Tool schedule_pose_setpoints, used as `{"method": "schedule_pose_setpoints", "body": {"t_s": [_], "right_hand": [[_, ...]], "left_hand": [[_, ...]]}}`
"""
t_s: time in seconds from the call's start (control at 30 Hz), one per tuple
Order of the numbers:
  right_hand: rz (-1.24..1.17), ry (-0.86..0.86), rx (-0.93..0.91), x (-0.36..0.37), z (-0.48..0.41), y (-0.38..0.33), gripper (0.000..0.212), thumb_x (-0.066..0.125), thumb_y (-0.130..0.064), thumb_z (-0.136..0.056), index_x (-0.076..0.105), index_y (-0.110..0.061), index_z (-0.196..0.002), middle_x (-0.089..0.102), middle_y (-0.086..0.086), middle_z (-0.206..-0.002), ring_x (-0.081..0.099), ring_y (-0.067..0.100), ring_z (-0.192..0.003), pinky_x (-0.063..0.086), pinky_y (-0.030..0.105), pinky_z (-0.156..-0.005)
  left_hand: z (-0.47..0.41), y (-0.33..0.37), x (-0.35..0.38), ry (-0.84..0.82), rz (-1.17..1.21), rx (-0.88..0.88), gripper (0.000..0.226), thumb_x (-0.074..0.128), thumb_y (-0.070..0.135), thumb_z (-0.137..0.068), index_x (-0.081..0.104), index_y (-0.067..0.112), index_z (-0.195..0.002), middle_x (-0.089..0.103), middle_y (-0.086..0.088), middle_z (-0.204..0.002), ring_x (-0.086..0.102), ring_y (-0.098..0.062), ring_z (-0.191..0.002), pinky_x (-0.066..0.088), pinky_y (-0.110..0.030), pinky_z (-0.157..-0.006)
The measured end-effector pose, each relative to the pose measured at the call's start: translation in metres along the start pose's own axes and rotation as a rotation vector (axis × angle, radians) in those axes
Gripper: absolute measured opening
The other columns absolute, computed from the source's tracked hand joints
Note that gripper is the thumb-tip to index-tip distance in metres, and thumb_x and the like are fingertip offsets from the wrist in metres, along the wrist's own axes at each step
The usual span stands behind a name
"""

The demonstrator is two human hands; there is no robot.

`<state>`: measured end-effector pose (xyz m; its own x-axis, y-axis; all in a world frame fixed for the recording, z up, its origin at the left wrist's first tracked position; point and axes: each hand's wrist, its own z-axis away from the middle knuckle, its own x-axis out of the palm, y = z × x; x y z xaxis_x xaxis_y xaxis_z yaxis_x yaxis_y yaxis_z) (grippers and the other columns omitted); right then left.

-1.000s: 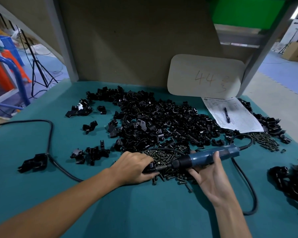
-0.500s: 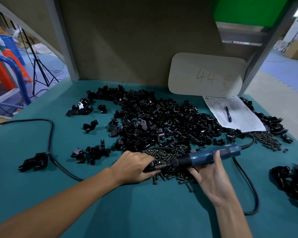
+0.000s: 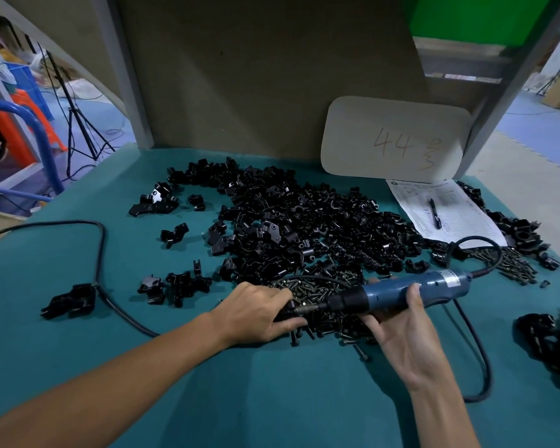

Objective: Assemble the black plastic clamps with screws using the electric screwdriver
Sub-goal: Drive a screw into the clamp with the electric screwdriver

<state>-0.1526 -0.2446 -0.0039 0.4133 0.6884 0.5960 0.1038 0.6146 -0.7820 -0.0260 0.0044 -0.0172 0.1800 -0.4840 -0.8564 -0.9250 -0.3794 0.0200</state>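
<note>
My right hand grips the blue electric screwdriver, which lies nearly level with its bit pointing left. My left hand holds a black plastic clamp on the table, mostly hidden under the fingers; the bit tip meets that clamp. A heap of dark screws lies under and behind the tool. A big pile of black clamp parts spreads across the middle of the teal table.
A black cable with a plug block crosses the left side. The tool's cord loops at the right. More screws and clamps lie at the right, beside a paper sheet with a pen and a board marked 44.
Both hands and the screwdriver stay in nearly the same place; only the camera view shifts slightly.
</note>
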Motion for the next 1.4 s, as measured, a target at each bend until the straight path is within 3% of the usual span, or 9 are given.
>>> {"method": "schedule_pose_setpoints", "body": {"t_s": [0.1,0.17,0.3,0.4,0.6,0.77,1.17,1.3,1.4], "right_hand": [[-0.002,-0.015,0.019,0.006,0.002,-0.002,0.063,0.038,-0.069,-0.094,0.045,-0.030,-0.144,0.064,0.012,-0.140,0.061,0.022,-0.129,0.060,0.041,-0.093],[-0.102,-0.027,0.012,0.009,0.004,-0.003,0.072,0.040,-0.076,-0.090,0.043,-0.030,-0.145,0.062,0.013,-0.142,0.059,0.028,-0.132,0.054,0.050,-0.102],[-0.168,-0.048,-0.010,0.006,0.005,-0.004,0.059,0.053,-0.061,-0.096,0.046,-0.032,-0.148,0.052,0.015,-0.152,0.051,0.031,-0.140,0.048,0.054,-0.109],[-0.118,-0.030,-0.032,0.008,0.005,-0.004,0.065,0.044,-0.065,-0.097,0.038,-0.036,-0.155,0.054,0.010,-0.151,0.053,0.026,-0.139,0.052,0.046,-0.104],[-0.094,0.045,-0.040,0.006,0.004,0.001,0.056,0.046,-0.059,-0.095,0.052,-0.027,-0.142,0.065,0.009,-0.139,0.064,0.024,-0.127,0.061,0.040,-0.085],[-0.081,0.063,-0.029,0.009,0.005,0.002,0.065,0.046,-0.060,-0.094,0.047,-0.023,-0.148,0.065,0.010,-0.139,0.063,0.023,-0.127,0.061,0.038,-0.087],[-0.116,0.086,-0.019,0.011,0.007,0.003,0.060,0.045,-0.060,-0.095,0.051,-0.025,-0.143,0.066,0.014,-0.136,0.064,0.024,-0.125,0.061,0.039,-0.088],[-0.201,0.076,-0.030,0.017,0.006,0.000,0.072,0.047,-0.062,-0.092,0.047,-0.017,-0.148,0.063,0.014,-0.141,0.062,0.026,-0.128,0.058,0.042,-0.097],[-0.248,0.081,-0.030,0.022,0.003,-0.005,0.077,0.048,-0.062,-0.093,0.049,-0.008,-0.147,0.059,0.019,-0.143,0.059,0.028,-0.132,0.047,0.047,-0.107]], "left_hand": [[0.000,0.002,-0.002,-0.039,0.021,-0.060,0.054,0.030,0.065,-0.102,0.052,0.020,-0.083,0.059,0.009,-0.062,0.048,-0.012,-0.045,0.040,-0.025,-0.040],[0.001,0.001,-0.002,-0.079,0.046,-0.107,0.058,0.024,0.068,-0.101,0.053,0.020,-0.085,0.058,0.008,-0.062,0.048,-0.015,-0.045,0.038,-0.026,-0.044],[0.002,0.000,-0.004,-0.111,0.089,-0.134,0.059,0.021,0.068,-0.101,0.050,0.019,-0.085,0.054,0.006,-0.058,0.043,-0.018,-0.045,0.026,-0.027,-0.050],[0.002,0.000,-0.006,-0.112,0.128,-0.145,0.059,0.021,0.068,-0.101,0.050,0.019,-0.085,0.048,0.008,-0.056,0.039,-0.016,-0.043,0.025,-0.026,-0.050],[0.003,0.000,-0.006,-0.117,0.153,-0.137,0.063,0.018,0.067,-0.101,0.053,0.016,-0.086,0.047,0.009,-0.055,0.043,-0.016,-0.041,0.028,-0.024,-0.048],[0.003,0.000,-0.007,-0.126,0.137,-0.142,0.061,0.019,0.067,-0.101,0.052,0.018,-0.087,0.042,0.013,-0.056,0.038,-0.014,-0.041,0.028,-0.025,-0.048],[0.003,0.001,-0.006,-0.148,0.123,-0.142,0.059,0.018,0.067,-0.101,0.050,0.020,-0.087,0.044,0.012,-0.055,0.039,-0.014,-0.041,0.027,-0.025,-0.048],[0.002,0.002,-0.007,-0.101,0.219,-0.204,0.050,0.019,0.062,-0.101,0.044,0.025,-0.077,0.044,0.007,-0.050,0.038,-0.014,-0.039,0.024,-0.025,-0.047],[-0.011,0.007,-0.014,-0.115,0.536,-0.416,0.053,0.027,0.067,-0.097,0.038,0.028,-0.062,0.038,0.007,-0.050,0.031,-0.014,-0.042,0.024,-0.031,-0.048]]}}
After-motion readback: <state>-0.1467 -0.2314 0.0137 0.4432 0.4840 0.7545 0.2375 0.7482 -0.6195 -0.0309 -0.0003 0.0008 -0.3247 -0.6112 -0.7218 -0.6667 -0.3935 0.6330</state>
